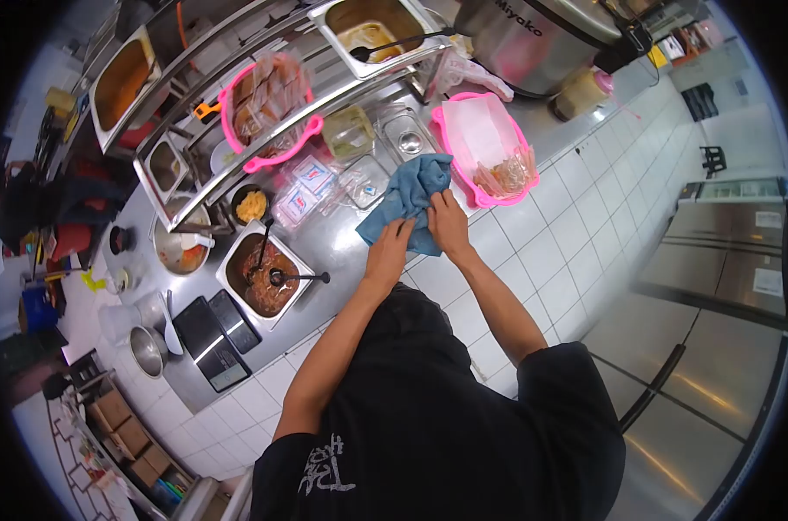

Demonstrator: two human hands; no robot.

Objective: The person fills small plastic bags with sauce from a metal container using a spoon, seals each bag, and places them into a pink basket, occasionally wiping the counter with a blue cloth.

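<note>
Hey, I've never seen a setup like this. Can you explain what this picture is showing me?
There is no machine here: you are looking at a person's own two bare hands. The single picture comes from a camera worn on their head, looking forward and down, so their black shirt fills the lower part.

The left hand and right hand both grip a bunched blue cloth near the edge of a metal counter.

Beside the cloth is a pink basket with wrapped items inside. Farther left are a small bowl of yellow food, a steel pan of reddish-brown food with black-handled utensils, and two flat black devices. A big cooker marked Miyako stands at the back.
</note>
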